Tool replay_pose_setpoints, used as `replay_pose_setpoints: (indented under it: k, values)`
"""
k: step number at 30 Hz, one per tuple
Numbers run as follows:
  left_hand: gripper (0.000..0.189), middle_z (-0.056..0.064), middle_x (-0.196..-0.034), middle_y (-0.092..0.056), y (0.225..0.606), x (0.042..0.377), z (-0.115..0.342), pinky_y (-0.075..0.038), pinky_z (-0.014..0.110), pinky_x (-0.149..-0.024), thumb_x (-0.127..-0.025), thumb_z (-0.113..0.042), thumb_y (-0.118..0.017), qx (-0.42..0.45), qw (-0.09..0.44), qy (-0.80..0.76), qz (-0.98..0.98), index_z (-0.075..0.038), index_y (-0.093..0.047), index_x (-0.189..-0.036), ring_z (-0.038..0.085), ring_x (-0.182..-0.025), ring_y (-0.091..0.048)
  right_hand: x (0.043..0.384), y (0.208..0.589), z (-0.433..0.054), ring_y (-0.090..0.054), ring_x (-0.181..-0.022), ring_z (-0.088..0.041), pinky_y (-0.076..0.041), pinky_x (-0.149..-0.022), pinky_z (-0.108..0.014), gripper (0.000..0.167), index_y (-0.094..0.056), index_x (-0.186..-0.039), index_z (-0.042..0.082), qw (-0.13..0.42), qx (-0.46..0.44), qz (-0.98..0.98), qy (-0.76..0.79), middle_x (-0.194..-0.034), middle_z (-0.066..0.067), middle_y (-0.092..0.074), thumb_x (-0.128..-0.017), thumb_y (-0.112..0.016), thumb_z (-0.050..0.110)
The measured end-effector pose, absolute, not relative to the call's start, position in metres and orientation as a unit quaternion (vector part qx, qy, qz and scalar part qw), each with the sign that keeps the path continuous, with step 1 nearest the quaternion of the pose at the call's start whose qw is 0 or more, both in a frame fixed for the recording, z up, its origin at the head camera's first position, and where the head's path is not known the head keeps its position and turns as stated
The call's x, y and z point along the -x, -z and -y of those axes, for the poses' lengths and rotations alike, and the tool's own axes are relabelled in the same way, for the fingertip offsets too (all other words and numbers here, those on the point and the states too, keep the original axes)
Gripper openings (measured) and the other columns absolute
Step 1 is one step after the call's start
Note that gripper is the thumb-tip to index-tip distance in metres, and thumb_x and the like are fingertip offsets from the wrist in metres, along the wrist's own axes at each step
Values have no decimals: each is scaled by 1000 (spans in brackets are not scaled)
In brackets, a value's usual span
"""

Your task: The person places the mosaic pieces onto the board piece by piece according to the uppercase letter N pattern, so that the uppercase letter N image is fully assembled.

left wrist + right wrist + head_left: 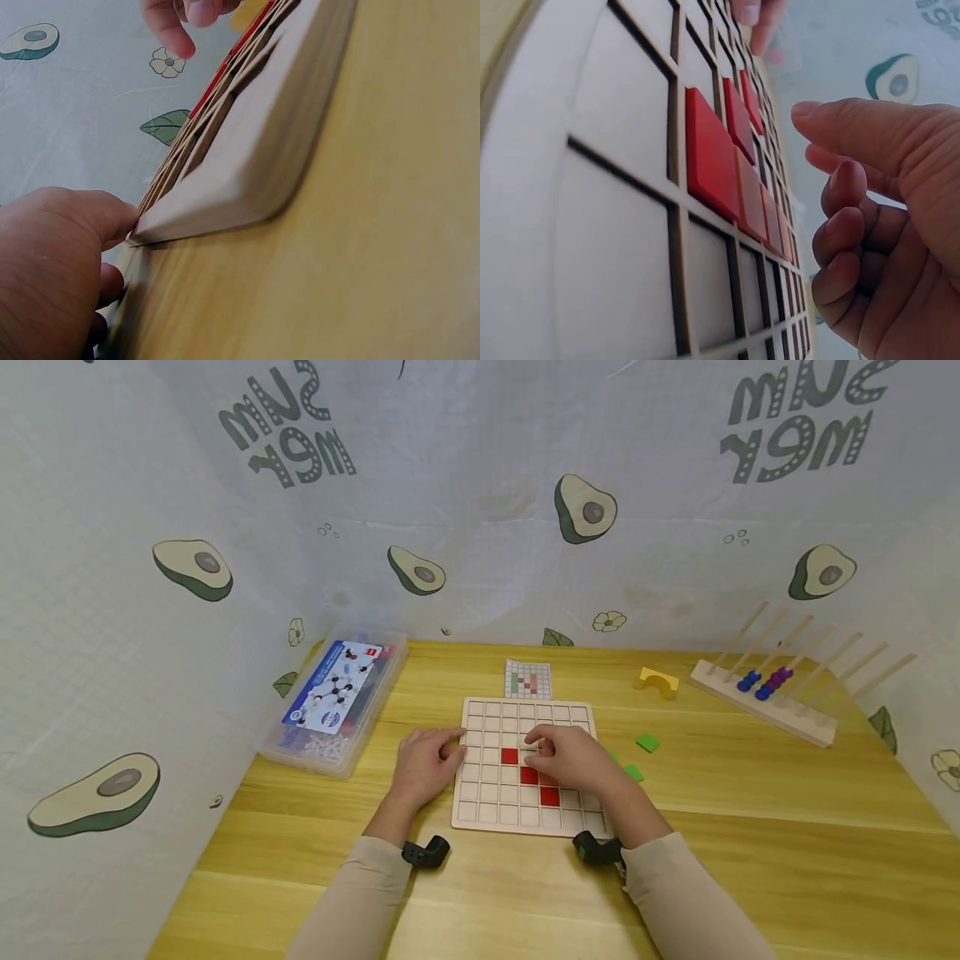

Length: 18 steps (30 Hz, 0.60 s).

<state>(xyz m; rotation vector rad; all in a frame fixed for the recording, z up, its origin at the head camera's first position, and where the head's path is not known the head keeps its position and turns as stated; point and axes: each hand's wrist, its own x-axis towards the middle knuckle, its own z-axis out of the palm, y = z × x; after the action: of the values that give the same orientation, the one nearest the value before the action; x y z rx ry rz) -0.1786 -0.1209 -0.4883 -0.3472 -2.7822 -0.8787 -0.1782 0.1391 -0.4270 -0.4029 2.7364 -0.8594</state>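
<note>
A pale wooden grid board [468,793] lies on the table. Red square tiles [550,796] step diagonally across it; the right wrist view also shows a row of orange-red tiles [751,196] in its cells. My left hand [425,766] rests at the board's left edge, thumb and index fingertips touching the rim. Over the middle of the board hovers my right hand [566,756], thumb and index apart, other fingers loosely curled, no tile showing between them. It hides part of the grid. A small printed pattern card [527,679] lies just behind the board.
Several green tiles [647,742] lie right of the board. Farther back are a yellow arch block [657,682] and a wooden peg rack [765,703] with blue and purple beads. A clear plastic box [330,702] with a molecule label stands at left. Patterned cloth [480,593] hangs behind.
</note>
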Motion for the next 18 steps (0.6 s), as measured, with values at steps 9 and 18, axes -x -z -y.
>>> replay_pose_setpoints:
  k: [9, 18]
  values:
    - [30, -10, -66, -52, 487, 177, 122, -30, 33, -75, -97, -31, -69, 121, 111, 297, 941, -24, -74, -126, 13, -74, -43, 171, 423, -166, -49, -67, -18, -39, -60, -30, 30, -69, -122, 11, 118, 91, -931, 333, -79, -4, -55, -96, -71, 26]
    - [31, -10, -68, -52, 488, 179, 122, -30, 34, -79, -98, -32, -67, 116, 92, 305, 941, -25, -73, -128, 14, -75, -42, 174, 427, -201, -48, -68, -19, -39, -60, -30, 36, -64, -126, 5, 96, 62, -929, 351, -82, -5, -53, -97, -70, 25]
